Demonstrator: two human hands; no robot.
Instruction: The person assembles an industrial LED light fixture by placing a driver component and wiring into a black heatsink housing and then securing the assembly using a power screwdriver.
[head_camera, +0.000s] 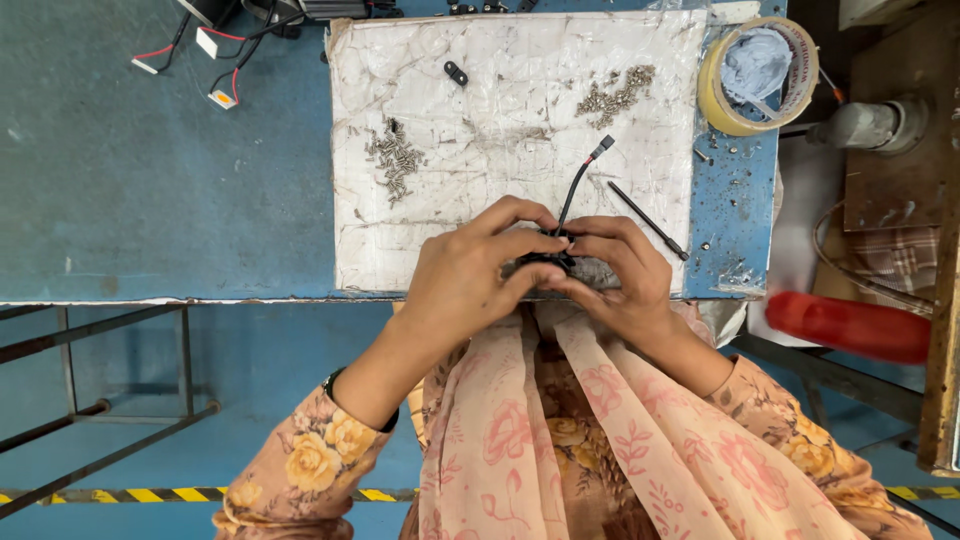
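Together, left hand (470, 275), right hand (615, 275) (cupping) black part (550, 262)

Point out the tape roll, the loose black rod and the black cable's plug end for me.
tape roll (712, 95): head view, on its yellowish left wall.
black rod (646, 220): head view, mid-shaft, lying on the white mat.
cable plug (601, 148): head view, on the connector at the cable's free end.

No packages, signs or screens; only a printed label inside the tape roll (757, 72), desk's far-right corner
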